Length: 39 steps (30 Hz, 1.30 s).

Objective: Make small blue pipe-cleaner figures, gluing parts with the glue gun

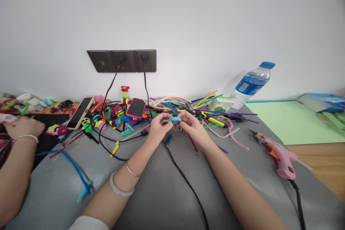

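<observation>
Both of my hands meet over the middle of the grey table, closed round a small light-blue pipe cleaner piece (pixel 175 119). My left hand (pixel 159 125) pinches its left end between thumb and fingers. At its right end, my right hand (pixel 192 126) grips it with the fingertips. Part of the piece is hidden behind the fingers. On the table just below lies a short dark-blue bit of pipe cleaner (pixel 169 139). A heap of loose colourful pipe cleaners (pixel 172 103) lies behind my hands, with yellow-handled pliers (pixel 215 120) to the right.
A pink glue gun (pixel 283 158) lies at right. A water bottle (pixel 249 86) leans against the wall. Black cables (pixel 185 178) cross the table from the sockets (pixel 122 61). Two phones (pixel 136 108) lie at the back. Another person's hand (pixel 24 127) is at left.
</observation>
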### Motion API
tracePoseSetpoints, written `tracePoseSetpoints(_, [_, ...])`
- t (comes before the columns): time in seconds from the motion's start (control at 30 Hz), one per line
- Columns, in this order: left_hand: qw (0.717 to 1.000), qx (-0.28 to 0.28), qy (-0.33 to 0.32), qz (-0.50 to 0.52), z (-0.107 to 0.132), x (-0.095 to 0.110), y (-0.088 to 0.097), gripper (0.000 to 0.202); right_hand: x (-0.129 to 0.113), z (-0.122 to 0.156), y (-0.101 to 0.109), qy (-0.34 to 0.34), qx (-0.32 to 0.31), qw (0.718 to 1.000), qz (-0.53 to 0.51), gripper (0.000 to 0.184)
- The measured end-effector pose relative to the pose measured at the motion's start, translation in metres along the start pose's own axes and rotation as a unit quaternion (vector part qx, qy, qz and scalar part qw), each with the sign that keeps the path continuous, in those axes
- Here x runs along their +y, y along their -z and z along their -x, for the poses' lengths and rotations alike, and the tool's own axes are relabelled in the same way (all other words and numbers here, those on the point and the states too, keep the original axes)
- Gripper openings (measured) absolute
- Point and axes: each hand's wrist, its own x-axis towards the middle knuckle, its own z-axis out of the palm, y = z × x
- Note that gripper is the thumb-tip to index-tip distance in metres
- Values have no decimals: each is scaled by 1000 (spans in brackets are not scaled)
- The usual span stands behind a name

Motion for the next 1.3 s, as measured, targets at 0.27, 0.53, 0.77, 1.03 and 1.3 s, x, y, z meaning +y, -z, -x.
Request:
tracePoseSetpoints(0.27, [1000, 13, -9, -4, -1, -2, 2, 20, -1, 1, 0, -2, -2, 1000, 1, 22])
tracePoseSetpoints(0.53, [999, -12, -29, -10, -1, -1, 1, 18, 1, 0, 1, -12, 19, 1000, -3, 27])
tracePoseSetpoints(0.77, [994, -82, -56, 52, 2, -2, -2, 38, 2, -1, 5, -104, 40, 980, -166, 24])
tracePoseSetpoints(1.03, [993, -61, -45, 86, 1, -3, 1, 34, -7, 2, 1, -157, -35, 958, -239, 20])
tracePoseSetpoints(1.3, [990, -54, 22, 129, -1, 0, 3, 42, -4, 3, 3, -137, -56, 979, -139, 20])
